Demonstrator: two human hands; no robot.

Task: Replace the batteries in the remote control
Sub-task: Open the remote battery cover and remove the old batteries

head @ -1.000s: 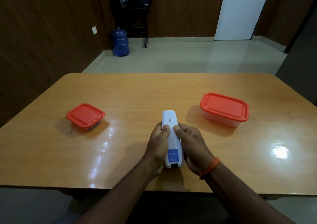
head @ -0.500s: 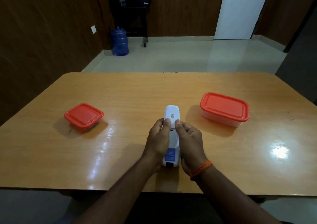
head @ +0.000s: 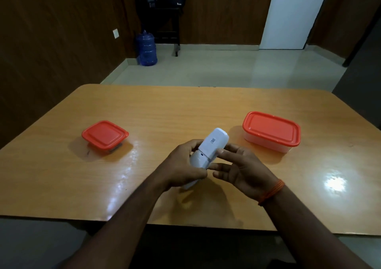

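Two hands on the remote control (head: 196,159), angled toward the table's (head: 165,107) far-right corner: my left hand (head: 181,166) grips, right hand (head: 245,167) touches open-fingered.

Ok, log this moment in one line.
stage: cover partly off | left hand: grips remote | right hand: touches cover

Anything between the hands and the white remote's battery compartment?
Yes: the white plastic back cover sits offset on the white remote control but not off it, hiding the compartment. The left hand grips the body; the right hand touches the cover with its fingers.
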